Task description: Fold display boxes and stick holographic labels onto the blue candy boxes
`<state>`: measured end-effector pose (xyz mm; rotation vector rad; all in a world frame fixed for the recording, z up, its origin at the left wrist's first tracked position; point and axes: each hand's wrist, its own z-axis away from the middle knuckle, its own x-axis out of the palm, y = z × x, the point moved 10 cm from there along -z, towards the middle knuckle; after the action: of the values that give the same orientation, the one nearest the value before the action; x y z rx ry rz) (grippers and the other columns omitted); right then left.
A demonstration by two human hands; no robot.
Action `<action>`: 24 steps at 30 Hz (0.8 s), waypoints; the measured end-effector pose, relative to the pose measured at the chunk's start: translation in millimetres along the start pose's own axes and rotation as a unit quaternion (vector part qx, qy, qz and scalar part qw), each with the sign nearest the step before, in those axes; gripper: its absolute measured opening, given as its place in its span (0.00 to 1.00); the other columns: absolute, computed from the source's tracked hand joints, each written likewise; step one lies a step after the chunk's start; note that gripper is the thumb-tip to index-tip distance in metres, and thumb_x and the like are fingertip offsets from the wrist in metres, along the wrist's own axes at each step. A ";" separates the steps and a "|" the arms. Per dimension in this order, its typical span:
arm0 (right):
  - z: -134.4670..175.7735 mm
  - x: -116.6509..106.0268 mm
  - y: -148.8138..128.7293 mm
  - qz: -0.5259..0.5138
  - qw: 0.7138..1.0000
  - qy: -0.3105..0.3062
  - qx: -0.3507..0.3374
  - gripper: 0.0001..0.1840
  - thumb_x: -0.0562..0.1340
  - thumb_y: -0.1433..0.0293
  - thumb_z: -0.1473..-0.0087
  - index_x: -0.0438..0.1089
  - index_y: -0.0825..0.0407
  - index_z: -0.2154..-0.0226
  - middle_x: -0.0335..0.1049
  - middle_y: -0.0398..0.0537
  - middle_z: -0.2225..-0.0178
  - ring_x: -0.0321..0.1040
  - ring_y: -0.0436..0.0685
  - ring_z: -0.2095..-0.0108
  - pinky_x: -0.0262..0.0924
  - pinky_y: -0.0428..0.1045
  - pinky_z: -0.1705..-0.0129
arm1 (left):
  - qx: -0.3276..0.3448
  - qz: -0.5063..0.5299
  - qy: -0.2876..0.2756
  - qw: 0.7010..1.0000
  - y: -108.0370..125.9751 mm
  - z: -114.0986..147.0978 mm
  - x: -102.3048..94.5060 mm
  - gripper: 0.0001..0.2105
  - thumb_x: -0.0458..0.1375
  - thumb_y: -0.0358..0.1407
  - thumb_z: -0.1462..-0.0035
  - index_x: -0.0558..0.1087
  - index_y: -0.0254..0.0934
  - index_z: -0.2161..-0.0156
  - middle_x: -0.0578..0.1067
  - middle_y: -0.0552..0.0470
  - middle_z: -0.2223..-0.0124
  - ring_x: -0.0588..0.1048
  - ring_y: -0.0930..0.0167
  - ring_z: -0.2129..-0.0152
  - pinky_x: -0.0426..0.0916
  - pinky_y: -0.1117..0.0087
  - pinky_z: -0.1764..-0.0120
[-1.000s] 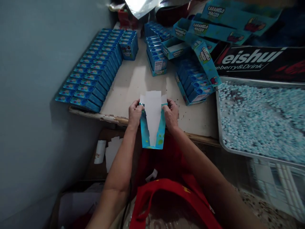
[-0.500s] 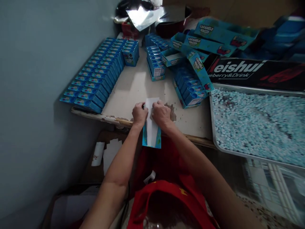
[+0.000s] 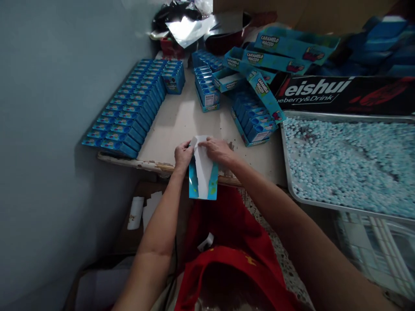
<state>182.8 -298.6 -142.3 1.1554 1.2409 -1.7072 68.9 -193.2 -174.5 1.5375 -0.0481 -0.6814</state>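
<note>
Both our hands, left hand (image 3: 183,155) and right hand (image 3: 218,150), pinch the flat carton blank (image 3: 203,175) at the bench (image 3: 181,116) edge.

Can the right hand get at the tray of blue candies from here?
Probably yes: the right hand is busy on the carton, but the tray lies open on that side, with nothing between.

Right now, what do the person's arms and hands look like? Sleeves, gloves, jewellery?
Both forearms are bare from the bottom of the picture up: no sleeves in view, no gloves. The left hand and right hand show no watch, ring or wristband that I can make out. A red garment covers the lap below them.
</note>
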 end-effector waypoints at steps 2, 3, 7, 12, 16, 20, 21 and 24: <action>-2.3 3.3 2.4 -0.004 1.000 0.005 -0.001 0.26 0.53 0.74 0.35 0.73 0.40 0.42 0.73 0.55 0.45 0.74 0.61 0.59 0.66 0.53 0.59 | 0.006 -0.002 -0.004 1.000 0.6 0.8 -1.9 0.20 0.58 0.29 0.51 0.83 0.35 0.52 0.85 0.50 0.58 0.80 0.66 0.61 0.74 0.69 0.54; -3.2 5.0 3.9 -0.010 1.000 0.012 -0.003 0.26 0.52 0.75 0.36 0.73 0.41 0.42 0.72 0.56 0.45 0.74 0.61 0.59 0.67 0.54 0.58 | 0.008 -0.011 -0.012 1.000 1.5 1.1 -2.0 0.21 0.58 0.30 0.51 0.83 0.34 0.51 0.85 0.50 0.59 0.80 0.67 0.63 0.74 0.70 0.56; -2.4 1.6 22.8 -0.103 0.990 0.095 0.030 0.32 0.57 0.74 0.45 0.66 0.49 0.37 0.73 0.60 0.45 0.73 0.65 0.53 0.68 0.56 0.54 | 0.056 -0.107 -0.052 0.991 18.4 4.8 3.3 0.21 0.58 0.28 0.51 0.83 0.36 0.51 0.83 0.48 0.54 0.79 0.67 0.62 0.74 0.68 0.54; 25.3 2.3 51.1 -0.225 0.951 0.165 0.133 0.30 0.60 0.67 0.46 0.69 0.55 0.40 0.76 0.62 0.48 0.73 0.68 0.51 0.69 0.59 0.51 | 0.086 -0.226 -0.010 0.970 34.0 19.6 8.1 0.18 0.58 0.25 0.47 0.82 0.39 0.54 0.78 0.43 0.52 0.78 0.60 0.53 0.71 0.62 0.44; 42.0 2.7 38.9 -0.224 0.951 0.167 0.134 0.25 0.54 0.72 0.41 0.74 0.53 0.45 0.77 0.57 0.49 0.73 0.65 0.49 0.66 0.56 0.46 | 0.080 -0.215 0.030 0.973 33.0 33.4 8.3 0.13 0.58 0.25 0.45 0.82 0.36 0.58 0.75 0.38 0.49 0.76 0.59 0.48 0.69 0.60 0.40; 40.5 -2.2 24.6 -0.133 0.970 0.146 0.143 0.23 0.49 0.69 0.32 0.78 0.50 0.50 0.74 0.58 0.47 0.73 0.64 0.49 0.66 0.54 0.49 | 0.088 -0.185 0.036 0.978 33.8 41.8 7.3 0.09 0.57 0.25 0.45 0.79 0.38 0.64 0.77 0.41 0.48 0.75 0.60 0.45 0.67 0.58 0.37; 38.3 -2.2 20.5 -0.110 0.976 0.128 0.139 0.23 0.48 0.69 0.31 0.78 0.50 0.51 0.74 0.58 0.48 0.73 0.64 0.50 0.66 0.54 0.51 | 0.093 -0.184 0.034 0.978 35.1 43.1 7.6 0.09 0.57 0.24 0.45 0.78 0.38 0.65 0.77 0.42 0.48 0.75 0.60 0.44 0.66 0.57 0.36; 34.2 -4.9 7.6 -0.054 0.988 0.095 0.107 0.23 0.49 0.73 0.33 0.77 0.51 0.49 0.74 0.59 0.50 0.74 0.63 0.53 0.65 0.54 0.54 | 0.099 -0.189 0.039 0.976 37.6 46.1 7.4 0.08 0.57 0.25 0.44 0.77 0.39 0.66 0.78 0.42 0.47 0.73 0.59 0.41 0.64 0.55 0.34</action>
<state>183.0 -333.2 -135.4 1.4295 1.2772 -1.8813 68.7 -241.8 -139.3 1.7853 0.2491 -0.9380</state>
